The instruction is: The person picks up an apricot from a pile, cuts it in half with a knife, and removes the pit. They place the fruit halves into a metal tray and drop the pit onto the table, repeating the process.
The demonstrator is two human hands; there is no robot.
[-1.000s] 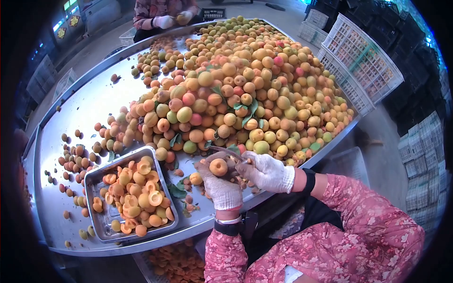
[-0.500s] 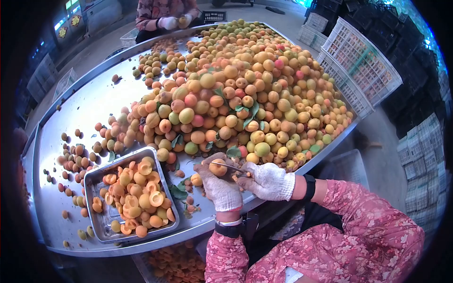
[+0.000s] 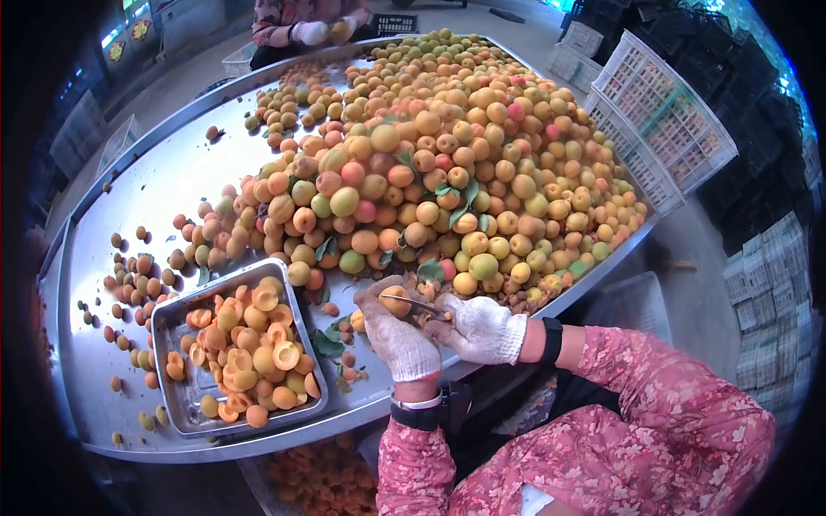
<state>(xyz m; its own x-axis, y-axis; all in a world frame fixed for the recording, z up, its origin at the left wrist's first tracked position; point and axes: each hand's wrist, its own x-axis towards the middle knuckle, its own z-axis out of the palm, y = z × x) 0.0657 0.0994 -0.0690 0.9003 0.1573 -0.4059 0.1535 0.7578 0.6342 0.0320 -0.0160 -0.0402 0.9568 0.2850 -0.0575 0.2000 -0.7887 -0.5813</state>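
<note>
In my left hand, gloved and stained brown at the fingers, sits an apricot. My right hand, also in a white glove, grips a small knife whose blade lies against that apricot. Both hands are close together over the table's near edge. To their left stands a metal tray of halved apricots. Just beyond my hands rises a large heap of whole apricots. Leaves and apricot stones lie between the tray and my left hand.
The metal table has a raised rim, with loose apricots at left. Across it sits another person in white gloves. White crates lean at right, and dark crates are stacked behind. Below the table is a container of halves.
My hands have drawn slightly closer together, and the knife blade now reaches across the apricot at a steeper slant. The view has shifted a little; the tray and heap look the same.
</note>
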